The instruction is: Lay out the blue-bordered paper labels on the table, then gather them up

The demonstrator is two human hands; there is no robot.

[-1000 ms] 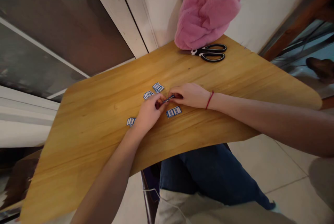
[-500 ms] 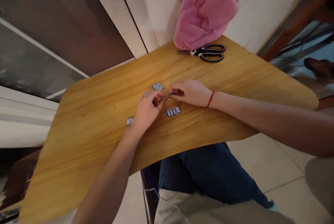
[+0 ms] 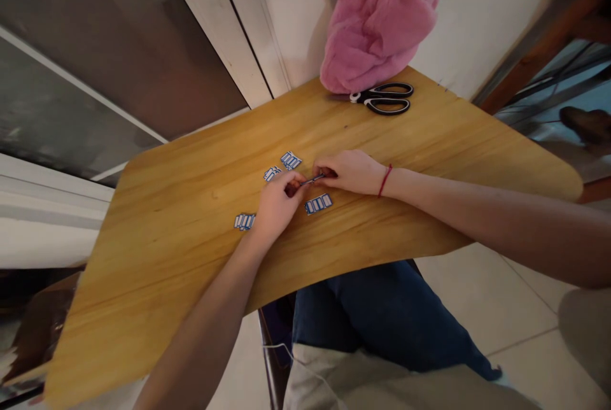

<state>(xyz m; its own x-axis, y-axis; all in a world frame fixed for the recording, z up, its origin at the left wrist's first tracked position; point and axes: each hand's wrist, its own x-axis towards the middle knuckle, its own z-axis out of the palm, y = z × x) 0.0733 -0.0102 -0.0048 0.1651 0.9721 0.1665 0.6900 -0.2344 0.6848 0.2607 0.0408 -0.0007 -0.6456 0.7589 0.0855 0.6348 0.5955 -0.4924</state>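
Note:
Between my two hands is a thin strip of blue-and-white paper pieces [image 3: 312, 180], seen nearly edge-on. My left hand [image 3: 282, 197] pinches its left end and my right hand [image 3: 346, 171] pinches its right end. Just below the fingers lies a blue-edged white paper piece [image 3: 318, 204] with several panels. Similar pieces form a pile [image 3: 291, 160] above my left hand, with a smaller pile [image 3: 272, 173] beside it. Another pile [image 3: 244, 221] lies left of my left wrist, partly covered by it. What exactly is printed on the pieces is too small to read.
Black-handled scissors [image 3: 387, 98] lie at the back of the wooden table [image 3: 181, 206], blades partly under a pink plush cloth [image 3: 377, 21] against the wall. A glass-paned door [image 3: 119, 34] stands along the far left. My legs [image 3: 382, 314] are below the front edge.
Both hands have shifted slightly right with the held strip, which now looks flatter. More of the piles near my left hand and wrist shows.

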